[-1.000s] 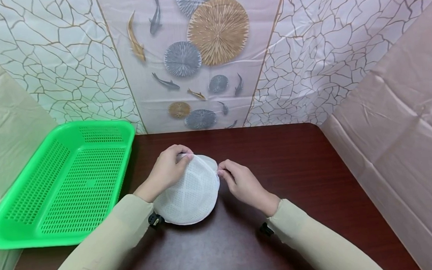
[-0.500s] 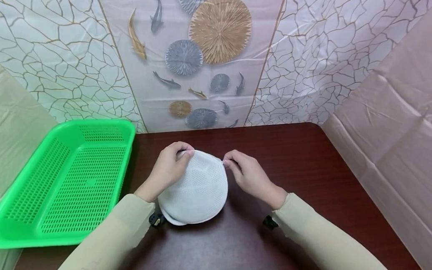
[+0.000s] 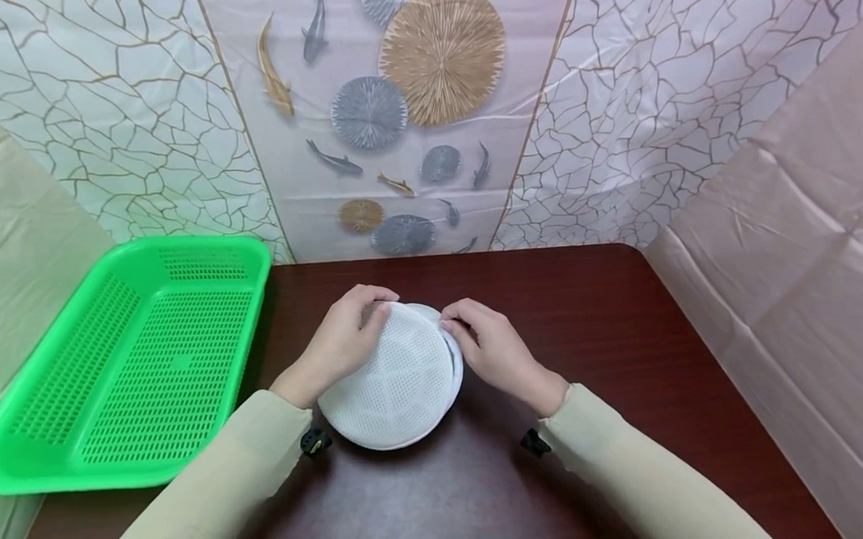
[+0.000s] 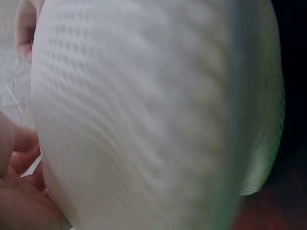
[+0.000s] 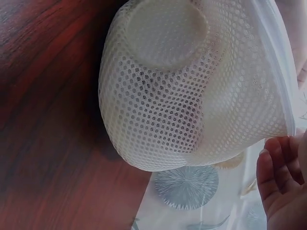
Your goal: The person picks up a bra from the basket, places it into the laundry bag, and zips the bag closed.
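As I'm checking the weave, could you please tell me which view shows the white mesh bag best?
The right wrist view: there the white mesh bag shows its weave clearly, though cropped. The head view shows its rounded outline, but smaller; the left wrist view gives a mostly blurred close-up.

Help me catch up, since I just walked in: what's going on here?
A person is handling a white mesh bag at a dark red-brown table. The left grip holds its far edge, and the right grip pinches the edge at its right side. Whether the bag rests on the table is hard to tell. A green slotted basket stands to the left, apart from the bag.
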A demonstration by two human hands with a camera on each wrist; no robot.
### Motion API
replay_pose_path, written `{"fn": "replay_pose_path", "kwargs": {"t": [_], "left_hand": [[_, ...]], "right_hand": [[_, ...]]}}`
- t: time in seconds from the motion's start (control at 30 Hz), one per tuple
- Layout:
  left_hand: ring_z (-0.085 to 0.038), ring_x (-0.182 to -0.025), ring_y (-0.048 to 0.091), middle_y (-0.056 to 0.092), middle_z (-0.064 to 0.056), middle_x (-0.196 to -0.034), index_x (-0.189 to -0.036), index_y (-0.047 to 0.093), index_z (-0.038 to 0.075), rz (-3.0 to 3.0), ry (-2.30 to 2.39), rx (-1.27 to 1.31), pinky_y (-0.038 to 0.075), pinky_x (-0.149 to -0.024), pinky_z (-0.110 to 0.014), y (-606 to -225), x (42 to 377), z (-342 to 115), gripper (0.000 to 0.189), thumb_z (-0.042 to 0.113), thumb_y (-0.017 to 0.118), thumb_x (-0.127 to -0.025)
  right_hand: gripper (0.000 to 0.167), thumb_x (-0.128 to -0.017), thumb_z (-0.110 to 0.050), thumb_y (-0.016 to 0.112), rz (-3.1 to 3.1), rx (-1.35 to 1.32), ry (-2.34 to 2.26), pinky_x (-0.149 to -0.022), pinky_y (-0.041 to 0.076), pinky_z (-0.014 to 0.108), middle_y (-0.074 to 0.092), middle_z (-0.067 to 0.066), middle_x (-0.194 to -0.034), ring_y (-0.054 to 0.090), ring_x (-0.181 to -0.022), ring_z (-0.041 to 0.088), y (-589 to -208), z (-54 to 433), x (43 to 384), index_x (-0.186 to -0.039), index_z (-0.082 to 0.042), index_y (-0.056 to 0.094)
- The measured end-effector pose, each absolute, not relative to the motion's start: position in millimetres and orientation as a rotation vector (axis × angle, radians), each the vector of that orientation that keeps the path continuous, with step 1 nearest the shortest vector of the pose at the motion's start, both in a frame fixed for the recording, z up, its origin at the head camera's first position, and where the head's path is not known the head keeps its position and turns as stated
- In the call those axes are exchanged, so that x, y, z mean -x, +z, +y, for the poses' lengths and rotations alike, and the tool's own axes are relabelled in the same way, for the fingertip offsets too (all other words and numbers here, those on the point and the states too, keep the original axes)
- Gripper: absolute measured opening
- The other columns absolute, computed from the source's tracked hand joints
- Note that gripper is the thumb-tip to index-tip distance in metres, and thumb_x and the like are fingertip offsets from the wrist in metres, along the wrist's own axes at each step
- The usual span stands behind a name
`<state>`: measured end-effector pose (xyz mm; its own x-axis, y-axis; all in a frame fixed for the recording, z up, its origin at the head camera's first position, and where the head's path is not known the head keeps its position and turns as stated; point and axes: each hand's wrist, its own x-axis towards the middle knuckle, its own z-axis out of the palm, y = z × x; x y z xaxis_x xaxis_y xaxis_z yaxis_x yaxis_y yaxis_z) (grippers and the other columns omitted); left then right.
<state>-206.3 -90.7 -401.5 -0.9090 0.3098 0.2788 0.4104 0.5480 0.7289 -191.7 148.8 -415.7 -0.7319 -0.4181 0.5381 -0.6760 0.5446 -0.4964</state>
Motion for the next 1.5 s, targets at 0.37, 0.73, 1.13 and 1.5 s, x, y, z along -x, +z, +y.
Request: {"fn": "replay_pose_path", "kwargs": {"t": [0.37, 0.73, 1.13, 1.5], "left_hand": [[-0.022, -0.099, 0.056, 0.064, 0.001, -0.103, -0.104, 0.069, 0.013, -2.649, -1.040, 0.793, 0.034, -0.092, -0.043, -398, 199, -72, 0.013, 0.020, 0.066, -0.093], [-0.020, -0.099, 0.055, 0.064, 0.001, -0.103, -0.099, 0.069, 0.015, -2.647, -1.110, 0.696, 0.034, -0.090, -0.044, -400, 197, -71, 0.008, 0.018, 0.066, -0.093], [-0.021, -0.100, 0.053, 0.063, 0.002, -0.103, -0.098, 0.069, 0.017, -2.664, -1.188, 0.631, 0.034, -0.090, -0.045, -400, 198, -76, 0.007, 0.019, 0.065, -0.093], [-0.022, -0.103, 0.054, 0.063, 0.000, -0.104, -0.100, 0.069, 0.015, -2.667, -1.208, 0.587, 0.034, -0.094, -0.046, -400, 198, -79, 0.008, 0.018, 0.065, -0.093]], "right_hand": [[0.004, -0.095, -0.009, 0.061, -2.428, -0.907, 0.996, -0.075, 0.048, 0.028, 0.062, 0.000, -0.093, 0.056, -0.085, 0.009, -415, 145, 188, -0.098, -0.008, 0.064], [0.005, -0.096, -0.010, 0.060, -2.452, -0.910, 0.998, -0.074, 0.048, 0.028, 0.060, -0.002, -0.093, 0.055, -0.084, 0.009, -417, 146, 186, -0.099, -0.007, 0.063], [0.004, -0.095, -0.010, 0.061, -2.461, -0.907, 0.997, -0.073, 0.047, 0.028, 0.059, -0.003, -0.092, 0.054, -0.083, 0.009, -416, 145, 183, -0.099, -0.009, 0.062], [0.004, -0.095, -0.009, 0.061, -2.477, -0.898, 0.984, -0.073, 0.047, 0.027, 0.059, -0.004, -0.092, 0.054, -0.082, 0.008, -418, 145, 181, -0.099, -0.011, 0.061]]}}
